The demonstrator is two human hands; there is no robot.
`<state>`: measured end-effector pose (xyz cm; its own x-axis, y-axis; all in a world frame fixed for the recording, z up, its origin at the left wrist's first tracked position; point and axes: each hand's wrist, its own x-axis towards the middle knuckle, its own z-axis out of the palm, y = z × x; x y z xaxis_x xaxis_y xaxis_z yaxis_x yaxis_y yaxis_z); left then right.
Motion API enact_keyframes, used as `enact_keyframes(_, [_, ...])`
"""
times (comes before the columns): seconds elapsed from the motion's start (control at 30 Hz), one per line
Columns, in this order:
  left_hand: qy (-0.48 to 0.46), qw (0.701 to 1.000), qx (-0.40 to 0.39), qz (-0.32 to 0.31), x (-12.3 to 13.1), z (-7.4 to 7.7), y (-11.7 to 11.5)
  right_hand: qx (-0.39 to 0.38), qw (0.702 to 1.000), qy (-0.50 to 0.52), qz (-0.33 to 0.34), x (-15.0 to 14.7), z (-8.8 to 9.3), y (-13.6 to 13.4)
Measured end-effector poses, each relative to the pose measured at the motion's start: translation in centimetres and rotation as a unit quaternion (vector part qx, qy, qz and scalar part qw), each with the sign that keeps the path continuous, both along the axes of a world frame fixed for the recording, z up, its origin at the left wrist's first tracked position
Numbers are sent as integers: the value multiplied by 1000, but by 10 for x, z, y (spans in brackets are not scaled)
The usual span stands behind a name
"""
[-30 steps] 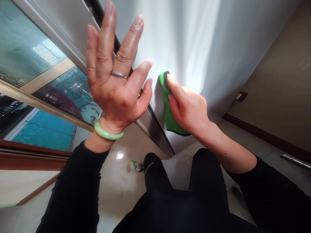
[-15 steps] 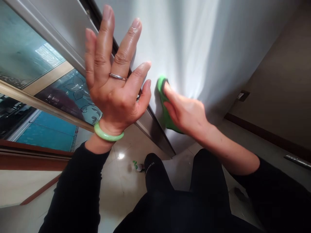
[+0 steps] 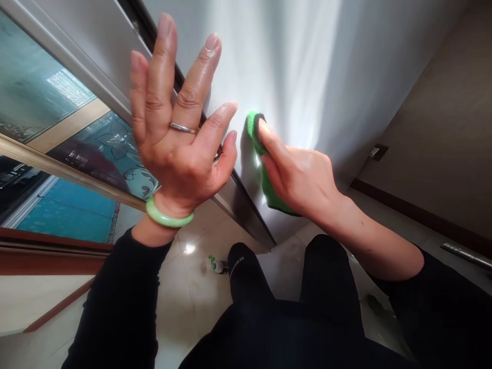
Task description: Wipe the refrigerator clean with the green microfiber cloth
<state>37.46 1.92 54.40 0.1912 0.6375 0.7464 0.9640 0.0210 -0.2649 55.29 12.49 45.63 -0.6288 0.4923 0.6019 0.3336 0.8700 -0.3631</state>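
Green cloth (image 3: 274, 200), pinched in your right grip (image 3: 302, 171) near the panel's (image 3: 292, 66) dark edge.
Likely soft and light; hold its folded border. Your left grip (image 3: 180, 154) is spread.

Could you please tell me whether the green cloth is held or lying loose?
Held: the right hand grips the green cloth, thumb against its black-trimmed edge. Whether it is folded underneath, I cannot tell.

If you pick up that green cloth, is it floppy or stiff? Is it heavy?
Probably floppy: the green cloth curves where the right hand pinches it near the thumb. It's likely light too, since it looks thin and one hand holds it. And it may not be very slippery, because its top edge looks fuzzy.
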Motion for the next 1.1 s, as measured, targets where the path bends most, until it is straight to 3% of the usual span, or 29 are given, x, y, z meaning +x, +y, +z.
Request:
enact_keyframes(0.2, [-17, 1000, -24, -7, 10, 6, -10, 13, 1000, -10, -21, -1, -3, -1])
enact_keyframes(0.5, [-8, 1000, -5, -7, 7, 3, -3, 10, 1000, 12, 4, -7, 1, 4])
enact_keyframes(0.7, [-8, 1000, 8, -2, 1, -1, 2, -4, 1000, -9, 3, -10, -11, 1])
enact_keyframes(0.9, [-18, 1000, 16, 1, 7, 1, -3, 18, 1000, 22, -10, -7, 7, 5])
enact_keyframes(1.03, [-49, 999, -3, 3, 13, 5, -6, 0, 1000, -7, -4, -7, -15, -1])
enact_keyframes(1.1, [-55, 998, -8, 3, 10, 4, -4, 1, 1000, -28, 0, -7, -17, -2])
